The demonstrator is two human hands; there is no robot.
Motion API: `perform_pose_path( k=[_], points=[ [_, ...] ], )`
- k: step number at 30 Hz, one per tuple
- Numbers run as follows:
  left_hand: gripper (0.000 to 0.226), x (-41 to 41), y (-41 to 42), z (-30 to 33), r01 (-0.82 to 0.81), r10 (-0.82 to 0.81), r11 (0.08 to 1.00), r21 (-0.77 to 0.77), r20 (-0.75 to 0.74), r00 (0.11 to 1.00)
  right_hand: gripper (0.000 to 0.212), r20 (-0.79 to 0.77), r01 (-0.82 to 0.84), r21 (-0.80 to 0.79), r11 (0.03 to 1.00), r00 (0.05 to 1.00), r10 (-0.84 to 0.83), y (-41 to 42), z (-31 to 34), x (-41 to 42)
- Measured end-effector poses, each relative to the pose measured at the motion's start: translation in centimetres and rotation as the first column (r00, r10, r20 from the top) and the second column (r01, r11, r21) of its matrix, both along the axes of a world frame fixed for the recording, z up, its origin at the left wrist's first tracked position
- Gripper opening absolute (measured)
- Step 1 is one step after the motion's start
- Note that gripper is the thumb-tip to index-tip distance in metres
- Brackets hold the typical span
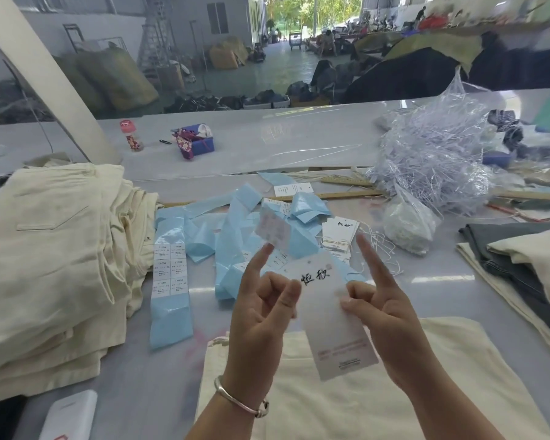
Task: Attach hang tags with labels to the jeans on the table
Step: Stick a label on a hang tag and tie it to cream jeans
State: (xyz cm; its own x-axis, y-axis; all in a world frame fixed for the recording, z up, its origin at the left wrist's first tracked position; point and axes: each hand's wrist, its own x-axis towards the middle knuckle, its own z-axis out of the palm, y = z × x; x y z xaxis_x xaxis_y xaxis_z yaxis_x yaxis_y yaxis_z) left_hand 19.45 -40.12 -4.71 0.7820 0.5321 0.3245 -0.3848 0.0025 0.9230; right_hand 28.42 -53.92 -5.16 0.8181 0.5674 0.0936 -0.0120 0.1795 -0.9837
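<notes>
While both hands (261, 315) (385, 312) pinch hang tag (334, 315), label (272, 228) on fingertip

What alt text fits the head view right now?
Both hands hold a white hang tag above cream jeans; the left hand also carries a small label on its index fingertip, the right hand pinches the tag's edge. Blue label strips lie behind.

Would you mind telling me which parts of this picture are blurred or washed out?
Head view: the small label on the left hand's fingertip is motion-blurred; the hang tag print is soft; the far doorway is overexposed; edges bend.
</notes>
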Motion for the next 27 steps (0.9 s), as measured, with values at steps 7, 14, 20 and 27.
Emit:
perform_pose_path(
  k=[7, 14, 20, 27],
  points=[
    [0.025, -0.4, 0.2, 0.7, -0.055, 0.077, 0.991, 0.122, -0.183, 0.980, 0.061, -0.124, -0.024, -0.032, 0.999, 0.992, 0.019, -0.6, 0.2, 1.0],
    [0.024, 0.0, -0.7, 0.0, -0.077, 0.093, 0.995, 0.070, -0.277, 0.956, 0.080, -0.062, -0.107, -0.011, 0.994, 0.992, 0.106, 0.2, 0.3, 0.1],
    [0.034, 0.2, -1.2, -0.5, -0.112, 0.140, 0.987, 0.114, -0.273, 0.952, 0.084, -0.022, -0.125, 0.018, 0.992, 0.992, 0.125, 0.1, 0.1, -0.3],
    [0.037, 0.3, -1.4, -0.5, -0.181, 0.246, 0.952, 0.248, -0.261, 0.933, 0.081, -0.001, -0.105, 0.083, 0.991, 0.994, 0.105, 0.3, 0.3, -1.0]
  ],
)
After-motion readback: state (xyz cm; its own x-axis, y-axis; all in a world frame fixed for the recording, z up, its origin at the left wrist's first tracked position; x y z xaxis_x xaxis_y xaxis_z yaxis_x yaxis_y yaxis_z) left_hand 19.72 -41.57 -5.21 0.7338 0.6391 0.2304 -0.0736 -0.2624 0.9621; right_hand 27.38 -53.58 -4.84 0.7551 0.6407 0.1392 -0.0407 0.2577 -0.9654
